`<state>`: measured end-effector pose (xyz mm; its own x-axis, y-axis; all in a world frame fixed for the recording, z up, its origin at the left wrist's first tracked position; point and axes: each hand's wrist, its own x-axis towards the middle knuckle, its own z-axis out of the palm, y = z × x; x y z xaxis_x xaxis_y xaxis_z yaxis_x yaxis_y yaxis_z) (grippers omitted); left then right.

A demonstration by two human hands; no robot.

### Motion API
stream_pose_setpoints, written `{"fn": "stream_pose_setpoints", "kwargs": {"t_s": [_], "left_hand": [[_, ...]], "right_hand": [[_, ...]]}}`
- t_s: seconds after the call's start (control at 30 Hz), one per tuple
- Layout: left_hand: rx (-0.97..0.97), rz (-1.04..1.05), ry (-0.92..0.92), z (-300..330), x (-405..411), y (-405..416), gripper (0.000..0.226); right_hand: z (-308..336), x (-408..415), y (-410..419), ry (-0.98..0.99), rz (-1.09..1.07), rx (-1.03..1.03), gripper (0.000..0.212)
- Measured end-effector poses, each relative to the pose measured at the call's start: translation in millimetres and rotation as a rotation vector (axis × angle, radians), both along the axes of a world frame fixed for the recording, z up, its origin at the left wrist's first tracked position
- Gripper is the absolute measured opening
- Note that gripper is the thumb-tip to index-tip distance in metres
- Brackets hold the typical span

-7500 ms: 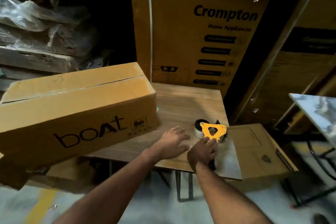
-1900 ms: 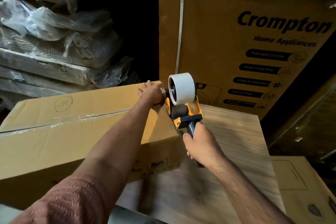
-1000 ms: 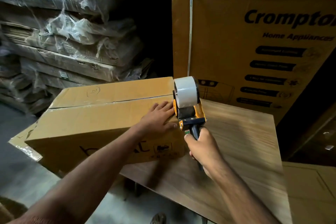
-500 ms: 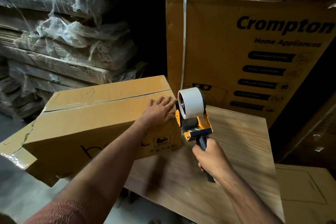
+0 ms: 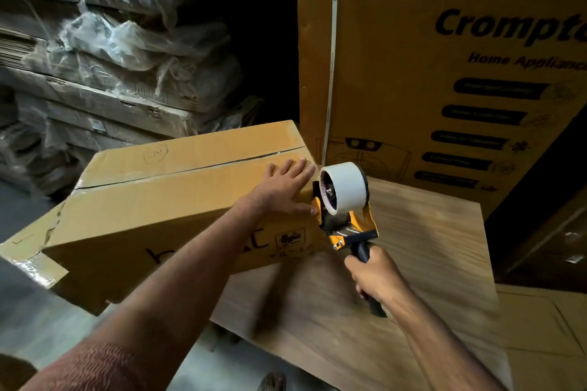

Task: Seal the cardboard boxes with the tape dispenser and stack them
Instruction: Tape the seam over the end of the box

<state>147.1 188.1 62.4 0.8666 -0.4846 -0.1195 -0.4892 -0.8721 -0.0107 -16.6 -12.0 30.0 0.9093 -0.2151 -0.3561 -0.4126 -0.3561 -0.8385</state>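
Carefully, the left hand (image 5: pixel 283 188) presses flat on the box (image 5: pixel 190 200) on the worktop (image 5: pixel 428 263) while the right hand (image 5: pixel 376 276) grips the tape dispenser (image 5: pixel 344 200) at its end, best pulled straight along the seam.

Head-worn view, looking forward and down, close over wooden table (image 5: pixel 428 263)

Dim, warm light is cast from the upper right; the cardboard box (image 5: pixel 178 200) top is lit brightest. The gap behind is lost in black shadow. Motion blur is seen on the wooden table (image 5: pixel 428 263). Frame edges are bowed by wide-angle distortion.
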Motion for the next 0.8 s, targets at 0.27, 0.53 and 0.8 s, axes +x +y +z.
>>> {"fn": "stream_pose_setpoints", "kwargs": {"t_s": [0.27,0.53,0.8], "left_hand": [[-0.007,0.033,-0.11,-5.2,-8.6,-6.1,0.1],[0.018,0.08,-0.164,-7.0,-10.0,-13.4,0.111],[-0.12,-0.102,-0.387,-63.4,-92.0,-53.3,0.061]], "right_hand": [[-1.2,6.8,14.1,0.139,-0.088,0.289,0.019],[-20.3,-4.4,17.1,-0.001,-0.192,0.318,0.015],[-69.3,-35.1,-44.2,-0.009,-0.222,0.223,0.008]]}}
